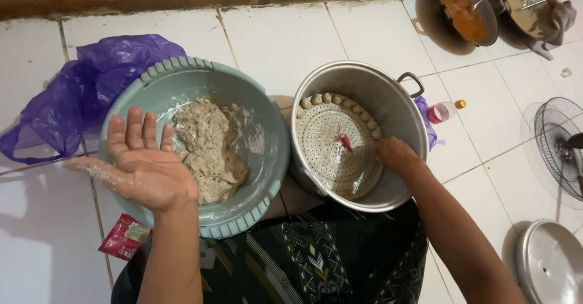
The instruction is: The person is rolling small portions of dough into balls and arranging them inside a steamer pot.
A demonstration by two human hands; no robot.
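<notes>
At left centre, the left hand [143, 164] is hovering palm-up, fingers spread and empty, over one green basin [267, 128] of dough [206, 152]. At centre right, the right hand [396, 154] is reaching into one metal steamer pot [388, 97], seemingly closed on a dough ball. Both are sitting on a white tiled floor [279, 37].

Left hand [143, 164] lay open, palm up, fingers spread at lower left; right hand [396, 154] curled knuckles-up, centre-right, forearm to lower right.
</notes>
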